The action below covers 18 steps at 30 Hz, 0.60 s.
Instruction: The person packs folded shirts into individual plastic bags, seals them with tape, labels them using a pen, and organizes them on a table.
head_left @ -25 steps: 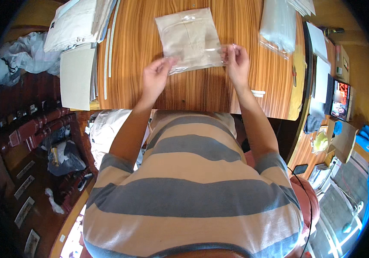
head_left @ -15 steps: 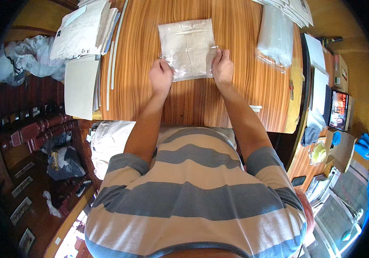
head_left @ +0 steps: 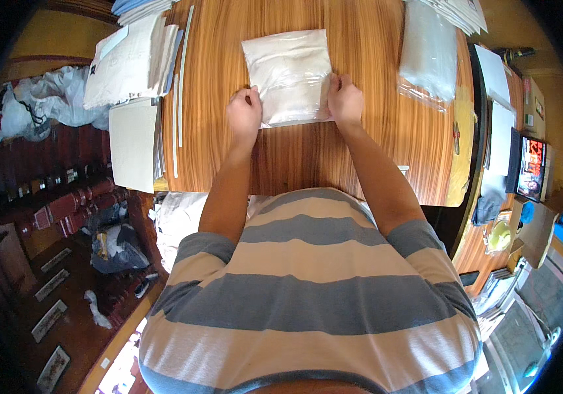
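Observation:
A folded off-white cloth in a clear plastic bag [head_left: 291,72] lies on the wood-grain table in front of me. The plastic shines and wrinkles across its lower half. My left hand [head_left: 245,113] grips the bag's near left edge with curled fingers. At the near right edge, my right hand [head_left: 345,102] pinches the plastic between thumb and fingers. Both forearms reach forward over the near side of the table.
A stack of folded pale cloths [head_left: 127,62] stands at the table's left, beyond flat cream boards [head_left: 133,146]. Clear plastic bags [head_left: 428,56] are piled at the far right. Thin white strips [head_left: 180,108] lie along the left side. A lit screen [head_left: 531,167] stands farther right.
The vertical line down the middle of the bagged cloth no longer shows; its upper face now looks plain and creased. Both hands still hold the near corners. The view has shifted slightly.

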{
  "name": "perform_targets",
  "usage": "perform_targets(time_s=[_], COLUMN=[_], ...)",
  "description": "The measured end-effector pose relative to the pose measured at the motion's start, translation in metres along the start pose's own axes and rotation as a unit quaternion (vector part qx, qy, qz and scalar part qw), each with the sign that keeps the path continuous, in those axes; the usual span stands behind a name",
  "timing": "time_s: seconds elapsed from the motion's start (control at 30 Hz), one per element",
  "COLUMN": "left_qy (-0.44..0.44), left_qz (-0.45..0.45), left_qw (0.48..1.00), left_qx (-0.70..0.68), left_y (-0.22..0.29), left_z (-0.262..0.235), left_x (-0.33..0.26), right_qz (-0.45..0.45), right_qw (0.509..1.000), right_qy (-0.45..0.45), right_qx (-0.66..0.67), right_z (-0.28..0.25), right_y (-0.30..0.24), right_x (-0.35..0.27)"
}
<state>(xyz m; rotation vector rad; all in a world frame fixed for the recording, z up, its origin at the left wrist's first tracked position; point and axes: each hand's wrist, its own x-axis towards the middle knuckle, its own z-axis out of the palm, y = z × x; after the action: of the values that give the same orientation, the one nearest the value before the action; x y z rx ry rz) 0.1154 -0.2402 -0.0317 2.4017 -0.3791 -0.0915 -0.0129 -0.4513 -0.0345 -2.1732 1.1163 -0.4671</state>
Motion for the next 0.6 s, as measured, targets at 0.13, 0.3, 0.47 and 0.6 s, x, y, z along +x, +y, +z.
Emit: perform_targets(time_s=[0.13,0.3,0.47,0.6], left_qy=[0.01,-0.064,-0.155,-0.144], left_qz=[0.036,0.382,0.322,0.332], left_qw=[0.99,0.918,0.922,0.917], left_qx=[0.135,0.087,0.146,0.17], left_y=[0.049,0.055,0.019,0.016], left_z=[-0.032,-0.012,0.014,0.017], left_x=[0.006,0.011,0.009,0.011], right_qz=[0.044,0.052,-0.08,-0.356], right_qw=[0.998,0.996,0.962,0.848], right_qy=[-0.034,-0.053,-0.1,-0.252], right_qx=[-0.027,-0.042,-0.242,-0.301], right_z=[0.002,-0.002,-0.042,-0.023], right_y=[0.008,0.007,-0.03,-0.077], right_x=[0.011,0.017,0.028,0.002])
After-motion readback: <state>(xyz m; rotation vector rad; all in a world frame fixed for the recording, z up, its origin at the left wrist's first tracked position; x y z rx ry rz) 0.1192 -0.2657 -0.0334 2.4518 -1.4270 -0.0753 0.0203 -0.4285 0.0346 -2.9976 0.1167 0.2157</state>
